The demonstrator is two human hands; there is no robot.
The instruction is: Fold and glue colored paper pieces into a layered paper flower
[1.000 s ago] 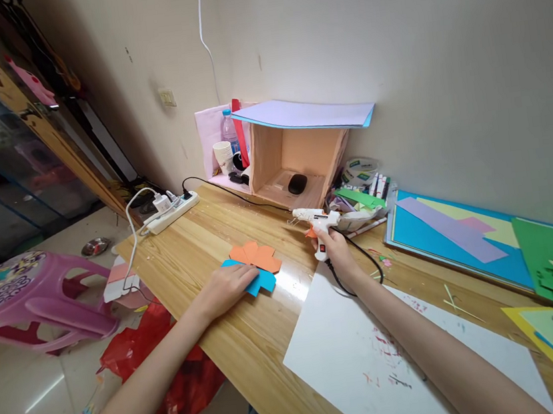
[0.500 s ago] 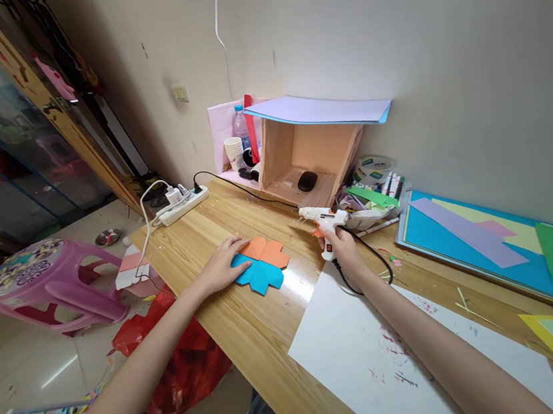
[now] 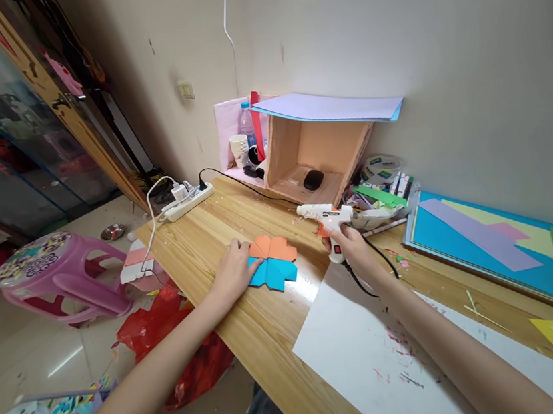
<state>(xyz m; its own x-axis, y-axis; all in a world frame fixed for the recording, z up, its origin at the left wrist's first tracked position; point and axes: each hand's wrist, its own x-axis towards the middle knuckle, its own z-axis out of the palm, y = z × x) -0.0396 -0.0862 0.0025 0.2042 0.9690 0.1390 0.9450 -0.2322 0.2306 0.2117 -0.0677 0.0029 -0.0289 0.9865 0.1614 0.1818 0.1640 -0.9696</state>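
Note:
On the wooden table lies a folded paper flower, its far half orange (image 3: 275, 247) and its near half blue (image 3: 279, 272). My left hand (image 3: 232, 267) grips the flower's left edge, thumb on top of the blue paper and fingers curled; the fingertips are partly hidden. To the right, my right hand (image 3: 353, 249) is wrapped round the handle of a white hot glue gun (image 3: 325, 212) with an orange trigger. Its nozzle points left, beyond the flower and apart from it. Thin glue strings hang at the nozzle.
A white sheet (image 3: 338, 340) lies under my right forearm. Behind stand an open box (image 3: 328, 137) with a black mouse (image 3: 313, 179), and a basket of markers (image 3: 375, 213). A power strip (image 3: 188, 202) sits at the left edge, coloured paper (image 3: 484, 255) at right, a stool (image 3: 77, 272) on the floor.
My left hand's fingers have drawn in from stretched flat to curled at the flower's edge. The flower has turned slightly. The whole view has shifted a little; the glue gun stays in my right hand.

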